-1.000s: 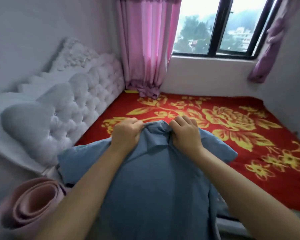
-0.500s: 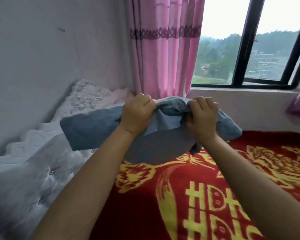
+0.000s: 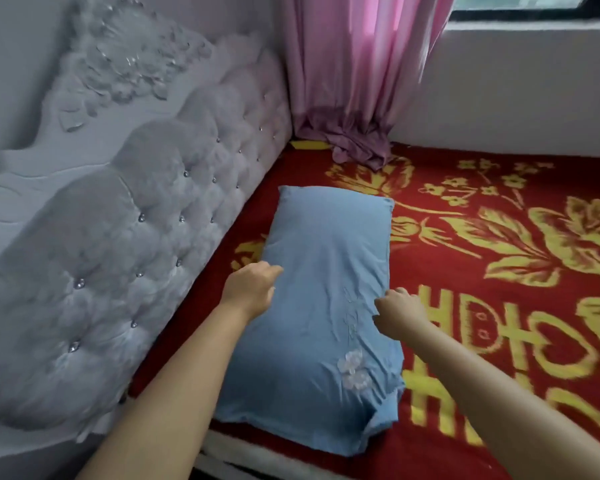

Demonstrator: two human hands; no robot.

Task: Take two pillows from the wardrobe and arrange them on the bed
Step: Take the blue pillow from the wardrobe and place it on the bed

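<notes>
We see the blue pillow (image 3: 326, 292) running six-to-twelve o'clock between our loosely curled, empty left hand (image 3: 250, 289) and right hand (image 3: 397, 315), flanking its sides.

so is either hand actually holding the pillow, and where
Cannot be told for sure: the left hand and right hand rest at the long side edges of the blue pillow, which lies flat.
</notes>
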